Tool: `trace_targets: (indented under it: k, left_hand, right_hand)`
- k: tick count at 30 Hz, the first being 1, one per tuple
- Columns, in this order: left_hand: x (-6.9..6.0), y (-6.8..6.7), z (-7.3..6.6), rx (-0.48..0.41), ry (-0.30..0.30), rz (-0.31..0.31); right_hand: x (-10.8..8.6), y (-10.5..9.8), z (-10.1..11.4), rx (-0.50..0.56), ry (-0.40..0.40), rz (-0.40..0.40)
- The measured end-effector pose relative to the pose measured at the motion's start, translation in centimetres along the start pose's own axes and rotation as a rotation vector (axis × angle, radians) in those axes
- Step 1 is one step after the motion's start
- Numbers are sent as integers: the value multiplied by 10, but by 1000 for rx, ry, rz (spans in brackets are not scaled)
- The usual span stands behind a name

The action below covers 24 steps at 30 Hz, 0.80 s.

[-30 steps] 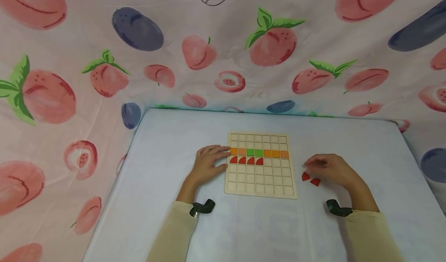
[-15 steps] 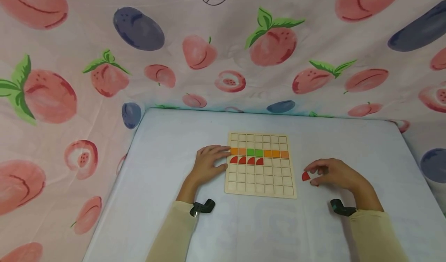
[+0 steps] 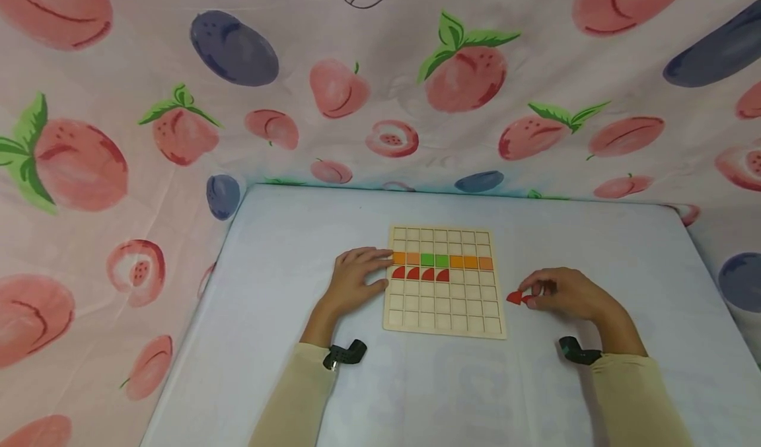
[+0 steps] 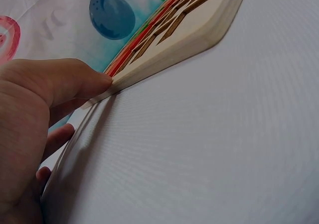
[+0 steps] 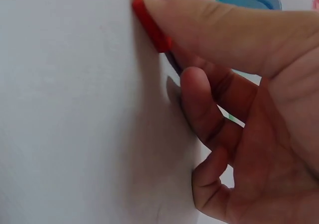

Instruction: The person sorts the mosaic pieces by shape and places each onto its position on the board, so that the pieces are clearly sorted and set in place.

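A wooden grid board (image 3: 442,315) lies flat on the white table. Its third row is filled with orange and green square tiles (image 3: 434,261), and red quarter-circle pieces (image 3: 428,274) fill the left part of the row below. My left hand (image 3: 355,283) rests at the board's left edge, fingers extended, the thumb tip touching the rim in the left wrist view. Right of the board, my right hand (image 3: 571,294) pinches a red quarter-circle piece (image 5: 149,25) between thumb and fingers, low over the table. Another red quarter-circle piece (image 3: 514,298) lies just left of those fingertips.
The white table (image 3: 297,229) runs to a fruit-printed cloth (image 3: 368,37) at the back and left. Dark wrist cameras sit on both wrists, the left camera (image 3: 346,353) near the board's lower left corner.
My right hand has come down onto the nearer red piece, taken it between thumb and fingers and moved it left. The other red piece has shifted slightly left. The left hand stays put.
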<state>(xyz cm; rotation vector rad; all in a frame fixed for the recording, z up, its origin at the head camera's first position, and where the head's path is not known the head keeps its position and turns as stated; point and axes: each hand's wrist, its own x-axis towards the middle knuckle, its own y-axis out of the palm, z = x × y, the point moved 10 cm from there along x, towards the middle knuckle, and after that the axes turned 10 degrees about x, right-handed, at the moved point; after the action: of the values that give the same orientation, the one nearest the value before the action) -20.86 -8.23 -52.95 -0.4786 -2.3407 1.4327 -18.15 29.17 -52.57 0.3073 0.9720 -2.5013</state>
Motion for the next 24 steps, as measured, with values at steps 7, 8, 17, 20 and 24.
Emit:
trace_targets:
  k: [7,8,17,20,24]
  left_hand:
    - [0,-1,-1,-3,-4,1]
    - [0,-1,-1,-5,-4,1]
    - [0,-1,-2,-14,1,1]
    - [1,0,-1,-10,1,0]
    - [0,0,0,-8,-4,3]
  right_hand:
    - [4,-5,-1,-53,20,-68]
    - [4,-6,-1,-57,23,-71]
    - [4,-4,-6,-17,74,-39]
    - [4,-4,-7,-8,76,-52]
    - [3,-4,-6,2,76,-66]
